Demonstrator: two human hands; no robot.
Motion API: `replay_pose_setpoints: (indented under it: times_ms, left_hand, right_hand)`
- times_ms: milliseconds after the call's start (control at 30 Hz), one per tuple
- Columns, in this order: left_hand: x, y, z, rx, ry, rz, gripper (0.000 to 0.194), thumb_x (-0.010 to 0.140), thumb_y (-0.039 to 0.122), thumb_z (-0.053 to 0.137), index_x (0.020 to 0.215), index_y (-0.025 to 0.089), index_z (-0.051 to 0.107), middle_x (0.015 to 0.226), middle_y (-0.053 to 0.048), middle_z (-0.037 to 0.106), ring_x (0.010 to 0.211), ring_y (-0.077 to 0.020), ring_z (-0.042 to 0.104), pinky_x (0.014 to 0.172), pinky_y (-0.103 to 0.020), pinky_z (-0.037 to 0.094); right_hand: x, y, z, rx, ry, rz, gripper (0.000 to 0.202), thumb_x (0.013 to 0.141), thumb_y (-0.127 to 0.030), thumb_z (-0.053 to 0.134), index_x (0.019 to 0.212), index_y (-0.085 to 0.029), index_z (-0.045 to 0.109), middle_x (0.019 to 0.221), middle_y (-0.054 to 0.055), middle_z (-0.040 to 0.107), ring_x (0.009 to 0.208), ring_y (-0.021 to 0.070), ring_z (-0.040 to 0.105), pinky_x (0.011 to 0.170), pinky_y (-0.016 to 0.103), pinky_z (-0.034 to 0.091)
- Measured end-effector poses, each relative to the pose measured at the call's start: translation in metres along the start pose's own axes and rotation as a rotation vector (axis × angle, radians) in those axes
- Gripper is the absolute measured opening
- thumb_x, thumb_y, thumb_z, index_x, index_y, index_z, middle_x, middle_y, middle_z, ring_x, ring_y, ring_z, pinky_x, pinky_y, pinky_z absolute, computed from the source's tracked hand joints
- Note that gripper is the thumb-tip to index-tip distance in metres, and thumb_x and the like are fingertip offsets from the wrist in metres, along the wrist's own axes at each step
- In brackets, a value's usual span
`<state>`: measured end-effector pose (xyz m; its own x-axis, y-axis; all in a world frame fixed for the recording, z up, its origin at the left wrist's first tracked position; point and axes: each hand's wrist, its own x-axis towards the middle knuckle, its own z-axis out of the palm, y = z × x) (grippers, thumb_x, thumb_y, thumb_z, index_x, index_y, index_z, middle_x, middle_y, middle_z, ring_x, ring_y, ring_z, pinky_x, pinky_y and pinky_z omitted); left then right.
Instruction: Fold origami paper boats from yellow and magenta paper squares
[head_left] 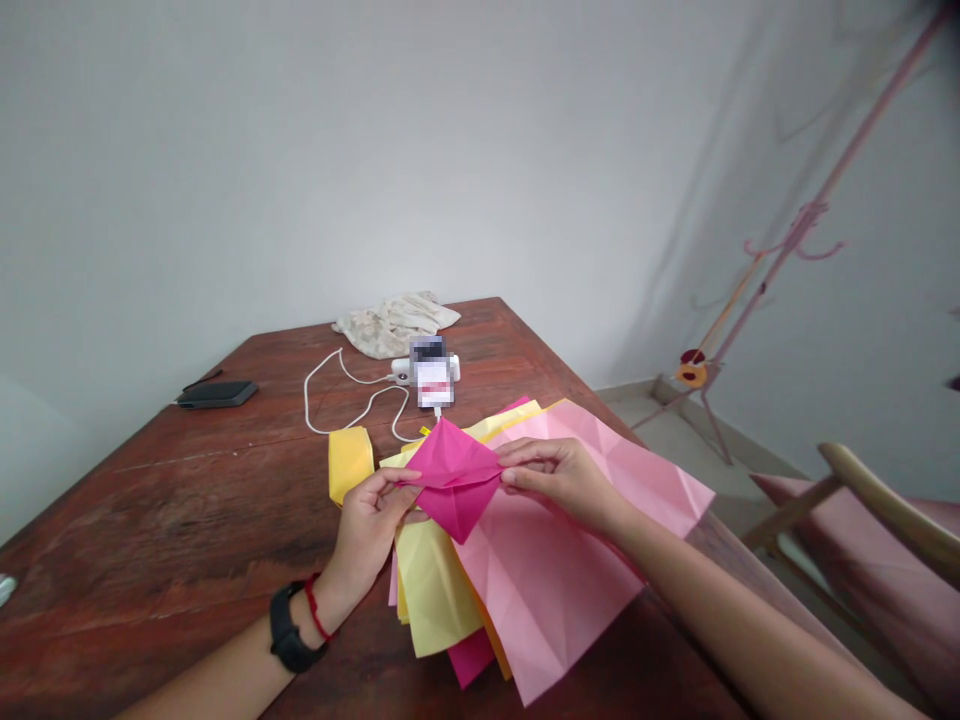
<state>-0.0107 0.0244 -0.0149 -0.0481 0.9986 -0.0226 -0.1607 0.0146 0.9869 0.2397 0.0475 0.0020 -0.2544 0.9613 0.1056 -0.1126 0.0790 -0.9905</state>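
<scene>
A folded magenta origami paper (454, 460) is held up between both hands, a crease running across its middle. My left hand (371, 515) pinches its left corner between thumb and fingers. At the opposite corner, my right hand (559, 480) pinches the paper the same way. Beneath lie creased sheets: a large light pink sheet (555, 590) on the right and a pale yellow sheet (435, 580) on the left, with magenta and deeper yellow edges showing under them. A folded yellow paper piece (350, 465) sits just left of the sheets.
On the wooden table (187, 530), a phone (435, 380) leans on a white power bank (401, 370) with a white cable (306, 395). A crumpled cloth (394, 325) lies behind; a dark case (217, 394) is left. A chair (862, 560) and pink coat stand (795, 235) are right.
</scene>
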Motion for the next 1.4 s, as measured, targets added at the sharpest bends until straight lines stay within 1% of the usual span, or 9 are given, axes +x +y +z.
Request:
replay_pose_setpoints:
  times_ms: [167,300,433,600,767,900,1000,1167,1400]
  left_hand:
    - [-0.001,0.003,0.002,0.024,0.002,0.012,0.030,0.066,0.032,0.084,0.086,0.014,0.072,0.081,-0.002,0.074,0.066,-0.0136,0.070,0.062,-0.025,0.064]
    - [0.000,0.002,0.001,0.032,-0.027,0.003,0.034,0.065,0.035,0.086,0.088,0.013,0.074,0.075,-0.001,0.073,0.061,-0.0131,0.070,0.062,-0.025,0.064]
    - [0.001,-0.001,0.000,0.026,-0.018,0.005,0.036,0.065,0.040,0.086,0.087,0.013,0.076,0.078,-0.003,0.076,0.061,-0.0146,0.071,0.063,-0.026,0.064]
    - [0.001,-0.002,-0.001,0.069,0.011,0.015,0.037,0.066,0.042,0.086,0.087,0.013,0.079,0.075,-0.005,0.077,0.059,-0.0169,0.072,0.063,-0.027,0.064]
    - [0.001,-0.001,-0.002,0.103,0.023,0.031,0.036,0.067,0.040,0.085,0.090,0.014,0.080,0.081,-0.007,0.079,0.060,-0.0181,0.072,0.062,-0.028,0.063]
    - [0.001,0.000,-0.001,0.106,0.023,0.053,0.033,0.069,0.041,0.083,0.086,0.014,0.080,0.074,-0.005,0.077,0.060,-0.0180,0.072,0.061,-0.027,0.062]
    - [0.000,0.001,0.000,0.104,0.018,0.060,0.032,0.069,0.042,0.083,0.082,0.013,0.079,0.072,-0.005,0.076,0.060,-0.0176,0.070,0.061,-0.028,0.062]
    - [0.000,0.002,0.002,0.082,0.016,0.050,0.036,0.069,0.045,0.082,0.083,0.012,0.076,0.070,-0.004,0.073,0.059,-0.0170,0.068,0.058,-0.027,0.061]
    - [0.000,0.001,0.002,0.099,-0.032,0.105,0.031,0.076,0.044,0.076,0.080,0.016,0.064,0.063,0.002,0.065,0.054,-0.0124,0.062,0.053,-0.023,0.054]
  right_hand:
    - [0.001,0.000,0.002,0.021,0.018,-0.011,0.025,0.068,-0.041,0.085,0.076,-0.018,0.077,0.095,0.008,0.075,0.074,0.0165,0.068,0.071,0.032,0.059]
    - [0.002,0.001,0.002,0.050,0.062,-0.008,0.025,0.068,-0.041,0.085,0.073,-0.019,0.074,0.092,0.007,0.074,0.082,0.0184,0.069,0.079,0.034,0.058]
    - [0.003,0.002,0.003,0.111,0.077,0.002,0.028,0.066,-0.042,0.087,0.071,-0.019,0.073,0.094,0.007,0.073,0.083,0.0195,0.069,0.083,0.037,0.058]
    - [0.002,0.003,0.004,0.131,0.100,0.080,0.032,0.062,-0.045,0.088,0.071,-0.018,0.072,0.093,0.007,0.074,0.083,0.0207,0.070,0.084,0.039,0.059]
    - [0.002,0.005,0.003,0.109,0.141,0.190,0.035,0.059,-0.041,0.090,0.078,-0.017,0.074,0.084,0.006,0.074,0.078,0.0185,0.071,0.077,0.035,0.061]
    - [0.003,0.008,0.002,0.103,0.146,0.158,0.035,0.057,-0.041,0.091,0.077,-0.017,0.075,0.075,0.004,0.072,0.068,0.0169,0.069,0.069,0.034,0.062]
    - [0.003,0.010,0.002,0.083,0.144,0.140,0.034,0.059,-0.043,0.090,0.074,-0.017,0.074,0.070,0.003,0.071,0.066,0.0163,0.069,0.069,0.033,0.062]
    - [0.003,0.010,0.001,0.029,0.117,0.114,0.033,0.063,-0.044,0.088,0.072,-0.017,0.072,0.069,0.004,0.072,0.066,0.0157,0.068,0.069,0.031,0.060]
    - [0.003,0.007,0.004,0.041,0.064,0.095,0.040,0.063,-0.047,0.087,0.077,-0.018,0.063,0.068,0.001,0.069,0.060,0.0149,0.068,0.059,0.029,0.057]
